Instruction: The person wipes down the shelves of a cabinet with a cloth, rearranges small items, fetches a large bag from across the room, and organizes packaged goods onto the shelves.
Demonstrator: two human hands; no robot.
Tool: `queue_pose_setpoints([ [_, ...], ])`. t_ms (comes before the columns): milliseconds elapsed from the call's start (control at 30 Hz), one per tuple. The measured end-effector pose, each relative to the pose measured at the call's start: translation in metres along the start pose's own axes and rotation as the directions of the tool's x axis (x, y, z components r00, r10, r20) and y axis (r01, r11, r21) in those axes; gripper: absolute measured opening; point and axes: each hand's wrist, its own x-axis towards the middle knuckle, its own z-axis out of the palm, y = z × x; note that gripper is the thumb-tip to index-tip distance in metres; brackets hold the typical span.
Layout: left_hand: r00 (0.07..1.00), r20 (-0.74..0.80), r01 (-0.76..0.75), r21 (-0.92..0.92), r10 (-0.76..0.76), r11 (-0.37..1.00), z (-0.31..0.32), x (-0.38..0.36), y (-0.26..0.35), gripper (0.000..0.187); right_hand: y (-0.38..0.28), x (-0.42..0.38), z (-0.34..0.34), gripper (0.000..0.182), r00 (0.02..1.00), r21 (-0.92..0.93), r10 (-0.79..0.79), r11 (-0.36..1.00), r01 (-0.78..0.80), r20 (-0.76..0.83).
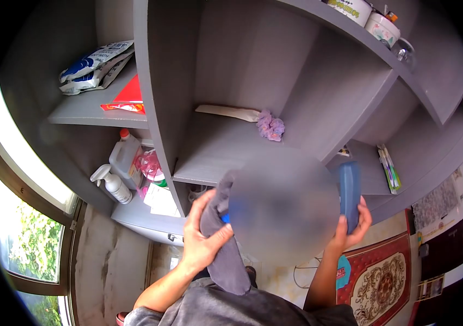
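My left hand (pixel 201 236) is closed around a dark grey cloth (pixel 227 266), which hangs down in front of my shirt. A small bright blue patch shows by the left thumb; I cannot make out what it belongs to. On the right, my right hand (pixel 353 228) grips a long blue case (pixel 349 190) with rounded edges, held upright. A round blur between the two hands hides whatever is there, along with part of the cloth and of the case's left side.
Grey shelving (pixel 237 155) stands ahead, with a purple scrunchie (pixel 270 126) and a pale flat strip (pixel 226 112) on one shelf. To the left are packets (pixel 98 65), a spray bottle (pixel 113 185) and a jug (pixel 126 157). A red patterned rug (pixel 381 277) lies at lower right.
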Motion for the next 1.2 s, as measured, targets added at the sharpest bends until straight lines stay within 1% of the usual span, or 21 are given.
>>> queue_pose_setpoints([
  [67,0.994,0.093,-0.058,0.112,0.048,0.992,0.002,-0.002,-0.006,0.071,0.021,0.011,0.000,0.043,0.982,-0.194,0.184,0.963,-0.187,-0.030],
  [100,0.988,0.142,-0.084,0.210,0.054,0.974,0.003,-0.002,-0.009,0.070,0.028,0.016,0.005,0.043,0.987,-0.283,0.157,0.949,-0.141,0.036],
  [167,0.945,0.322,-0.154,0.307,0.050,0.939,0.011,0.005,0.015,0.069,0.039,0.025,0.017,0.041,0.978,-0.442,0.125,0.896,-0.038,0.169],
  [300,0.875,0.481,-0.221,0.297,0.054,0.929,0.024,0.008,0.034,0.070,0.057,0.045,0.042,0.038,0.920,-0.536,0.169,0.842,0.052,0.354],
  [333,0.865,0.502,-0.183,0.297,0.010,0.937,0.023,0.009,0.039,0.068,0.062,0.047,0.044,0.036,0.907,-0.524,0.184,0.850,0.047,0.379],
  [433,0.868,0.461,-0.354,0.313,0.185,0.881,0.014,0.023,0.050,0.070,0.050,0.046,0.046,0.029,0.953,-0.577,-0.033,0.790,0.210,0.301],
  [467,0.868,0.403,-0.435,0.332,0.291,0.837,0.011,0.033,0.052,0.074,0.041,0.040,0.042,0.025,0.955,-0.541,-0.061,0.813,0.216,0.290],
  [533,0.877,0.314,-0.480,0.538,0.364,0.693,0.007,0.055,0.059,0.073,0.018,0.020,0.028,0.018,0.957,-0.464,-0.117,0.854,0.234,0.267],
  [567,0.881,0.261,-0.465,0.639,0.395,0.613,0.008,0.069,0.059,0.072,0.003,0.009,0.034,0.013,0.930,-0.297,-0.195,0.910,0.290,0.311],
  [600,0.894,0.237,-0.421,0.735,0.379,0.531,0.009,0.085,0.054,0.069,-0.014,-0.005,0.045,0.009,0.900,-0.122,-0.274,0.936,0.331,0.340],
  [633,0.907,0.215,-0.370,0.818,0.362,0.440,0.009,0.101,0.042,0.065,-0.034,-0.011,0.062,0.007,0.844,-0.084,-0.307,0.922,0.379,0.441],
  [667,0.906,0.272,-0.356,0.903,0.323,0.239,0.005,0.118,0.016,0.060,-0.048,-0.013,0.081,0.005,0.777,-0.044,-0.333,0.907,0.419,0.534],
  [700,0.958,0.265,-0.286,0.893,0.106,0.347,0.009,0.128,0.004,0.059,-0.055,-0.011,0.101,0.003,0.764,0.018,-0.359,0.910,0.415,0.536],
  [767,0.898,0.438,-0.370,0.790,-0.028,0.489,0.007,0.134,0.006,0.057,-0.047,-0.005,0.127,0.010,0.819,0.003,-0.219,0.966,0.257,0.531],
  [800,0.884,0.467,-0.417,0.769,0.020,0.484,0.008,0.132,0.005,0.055,-0.045,0.005,0.143,0.012,0.848,-0.016,-0.154,0.982,0.188,0.508],
  [833,0.869,0.490,-0.460,0.750,0.067,0.476,0.009,0.124,0.003,0.053,-0.049,0.015,0.158,0.018,0.853,-0.061,0.036,0.998,-0.004,0.521],
  [867,0.850,0.514,-0.503,0.731,0.113,0.461,0.009,0.120,0.001,0.052,-0.034,0.026,0.175,0.021,0.852,-0.140,0.001,0.986,0.085,0.523],
  [933,0.864,0.483,-0.487,0.732,0.142,0.476,0.009,0.118,0.001,0.051,-0.014,0.048,0.209,0.023,0.818,-0.250,0.084,0.965,0.074,0.569],
  [1033,0.870,0.465,-0.479,0.717,0.165,0.507,0.007,0.117,0.001,0.051,0.047,0.058,0.244,0.026,0.809,-0.474,0.131,0.858,0.197,0.573],
  [1133,0.865,0.462,-0.491,0.695,0.197,0.526,0.005,0.117,-0.001,0.051,0.071,0.056,0.252,0.031,0.719,-0.587,0.210,0.742,0.325,0.662],
  [1200,0.855,0.456,-0.514,0.683,0.246,0.519,0.004,0.117,-0.005,0.051,0.059,0.069,0.254,0.034,0.746,-0.597,0.267,0.773,0.212,0.610],
])
